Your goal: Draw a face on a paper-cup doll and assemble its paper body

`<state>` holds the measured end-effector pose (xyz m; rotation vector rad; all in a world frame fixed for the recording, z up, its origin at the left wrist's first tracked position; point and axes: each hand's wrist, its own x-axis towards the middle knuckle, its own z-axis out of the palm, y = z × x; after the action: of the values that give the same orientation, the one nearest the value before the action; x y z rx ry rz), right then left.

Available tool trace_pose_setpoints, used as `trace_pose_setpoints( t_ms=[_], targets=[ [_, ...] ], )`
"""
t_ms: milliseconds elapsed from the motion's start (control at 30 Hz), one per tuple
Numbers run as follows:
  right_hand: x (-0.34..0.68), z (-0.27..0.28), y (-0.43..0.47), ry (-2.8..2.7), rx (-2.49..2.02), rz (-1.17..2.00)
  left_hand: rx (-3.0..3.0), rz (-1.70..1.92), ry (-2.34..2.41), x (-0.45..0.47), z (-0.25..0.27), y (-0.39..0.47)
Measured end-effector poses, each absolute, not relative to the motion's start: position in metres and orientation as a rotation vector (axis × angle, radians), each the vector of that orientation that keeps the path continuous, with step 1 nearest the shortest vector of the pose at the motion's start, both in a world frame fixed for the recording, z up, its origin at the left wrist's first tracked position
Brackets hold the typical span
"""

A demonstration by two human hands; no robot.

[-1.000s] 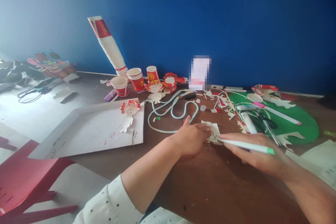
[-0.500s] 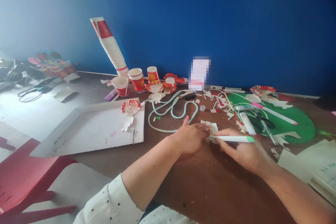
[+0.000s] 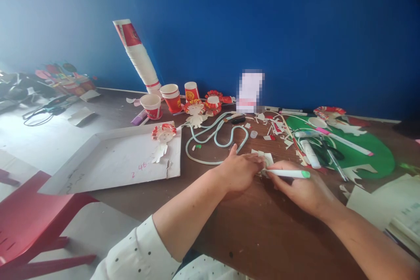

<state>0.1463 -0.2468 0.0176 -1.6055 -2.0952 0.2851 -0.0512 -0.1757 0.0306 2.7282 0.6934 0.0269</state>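
My left hand (image 3: 241, 172) lies flat with its fingers stretched over a small piece of white paper (image 3: 267, 158) on the brown table. A white marker pen with a green end (image 3: 288, 173) is gripped in my right hand (image 3: 305, 190), its tip down at the paper. My fingers partly cover the paper, so any marks on it are hidden. Beyond my left hand a pale blue cord (image 3: 215, 140) lies in loops. To the right of the paper are a glue tube (image 3: 310, 154) and a black-and-silver pen (image 3: 333, 157).
At left, a white box lid (image 3: 114, 157) carries a paper-cup lion figure (image 3: 163, 136). Red paper cups (image 3: 151, 106) and a leaning cup stack (image 3: 141, 59) stand behind. Paper scraps (image 3: 277, 127) and a green round sheet (image 3: 374, 144) lie at right. A red chair (image 3: 36, 223) stands lower left.
My right hand and the marker have shifted slightly to the left, toward my left hand. My left hand stays in place on the paper.
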Motion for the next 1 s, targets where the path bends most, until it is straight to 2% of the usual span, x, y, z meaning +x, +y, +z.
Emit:
trace_pose_setpoints(
  t_ms=[1000],
  targets=[
    [0.148,0.017,-0.2496,-2.102,-1.589,0.358,2.693,-0.039,0.688,-0.0514,0.0338,-0.1752]
  ],
)
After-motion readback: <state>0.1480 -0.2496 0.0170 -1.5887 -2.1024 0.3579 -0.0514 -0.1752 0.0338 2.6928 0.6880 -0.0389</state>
